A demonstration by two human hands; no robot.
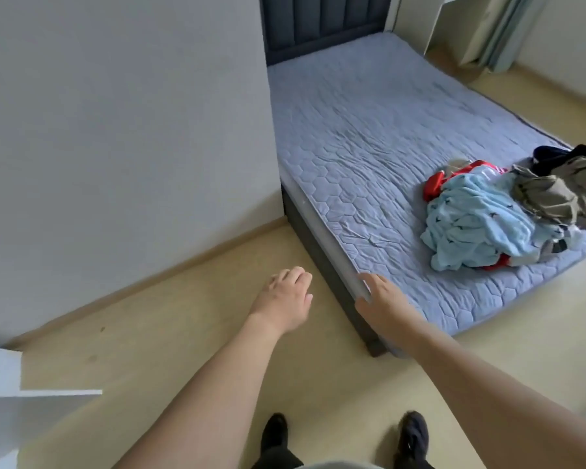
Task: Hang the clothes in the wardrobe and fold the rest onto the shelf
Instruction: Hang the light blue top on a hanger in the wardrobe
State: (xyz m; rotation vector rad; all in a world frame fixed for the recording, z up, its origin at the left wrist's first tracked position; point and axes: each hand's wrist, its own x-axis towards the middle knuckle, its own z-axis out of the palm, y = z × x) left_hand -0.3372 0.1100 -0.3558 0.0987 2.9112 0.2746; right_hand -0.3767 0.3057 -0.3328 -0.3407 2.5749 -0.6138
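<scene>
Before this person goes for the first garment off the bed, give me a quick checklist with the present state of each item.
1. Both hands free: ok. The left hand hangs loosely curled over the floor and the right hand is flat near the corner of the bed; neither holds anything.
2. Clothes located: ok. The pile lies on the bed's far right part, a light blue garment on top.
3. Pile within reach: not ok. It lies well beyond the right hand; a step closer looks needed.
4. Path to the pile: ok. Bare floor lies between the feet and the bed.
5. Wardrobe and hangers ready: cannot tell. Neither is plainly in view.
</scene>
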